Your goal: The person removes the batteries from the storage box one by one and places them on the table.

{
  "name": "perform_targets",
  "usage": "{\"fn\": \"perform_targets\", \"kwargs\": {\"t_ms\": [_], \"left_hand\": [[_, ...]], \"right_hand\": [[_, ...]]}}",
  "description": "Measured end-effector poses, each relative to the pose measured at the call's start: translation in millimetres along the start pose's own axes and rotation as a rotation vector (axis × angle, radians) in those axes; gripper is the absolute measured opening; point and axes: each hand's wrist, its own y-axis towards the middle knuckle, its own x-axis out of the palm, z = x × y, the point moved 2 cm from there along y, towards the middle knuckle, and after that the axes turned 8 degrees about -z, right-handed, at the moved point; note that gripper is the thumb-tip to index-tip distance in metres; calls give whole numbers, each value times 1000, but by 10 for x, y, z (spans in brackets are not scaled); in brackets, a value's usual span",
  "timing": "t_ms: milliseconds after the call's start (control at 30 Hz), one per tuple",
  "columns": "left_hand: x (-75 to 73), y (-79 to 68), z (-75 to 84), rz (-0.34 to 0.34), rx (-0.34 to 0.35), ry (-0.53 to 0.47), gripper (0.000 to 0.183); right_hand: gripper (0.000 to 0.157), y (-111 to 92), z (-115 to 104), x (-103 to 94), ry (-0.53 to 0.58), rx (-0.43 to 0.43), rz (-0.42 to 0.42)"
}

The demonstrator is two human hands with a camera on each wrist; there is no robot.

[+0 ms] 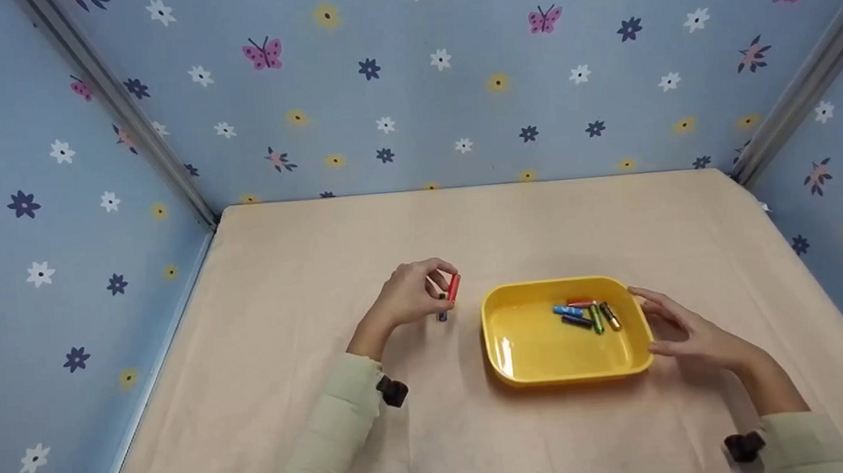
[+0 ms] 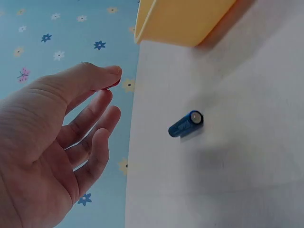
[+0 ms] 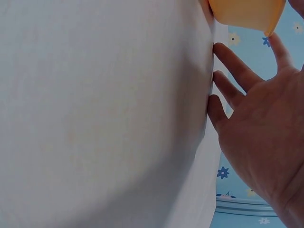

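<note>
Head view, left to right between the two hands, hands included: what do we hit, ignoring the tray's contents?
Left hand → blue battery standing clear of the fingers' grip → red battery → yellow tray → right hand.

We could read no text, brand, number or sign anywhere; the marks on the batteries [image 1: 596, 319] were too small for us

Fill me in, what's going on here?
A person's left hand pinches a red battery above the table, left of a yellow tray. A blue battery lies on the table near that hand. The right hand touches the tray's right side. Five batteries lie in the tray, toward its right end.
</note>
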Motion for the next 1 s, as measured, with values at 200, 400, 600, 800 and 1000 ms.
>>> {"fn": "perform_targets", "kwargs": {"t_ms": [200,400,600,800,1000], "left_hand": [[-31,-10,-94,38,-17,6,50],[26,-17,-221,63,-61,-14,48],[103,-28,-360,79,-87,-47,49],[182,-13,-490,101,-131,-69,49],[254,-12,-618,147,-159,-78,46]], "right_hand": [[90,8,-5,-13,-15,6,4],[91,11,-3,-6,-8,-5,1],[89,-5,21,-4,-11,-30,8],[89,-19,17,-6,-28,-21,18],[90,-13,8,5,-21,-4,12]]}}
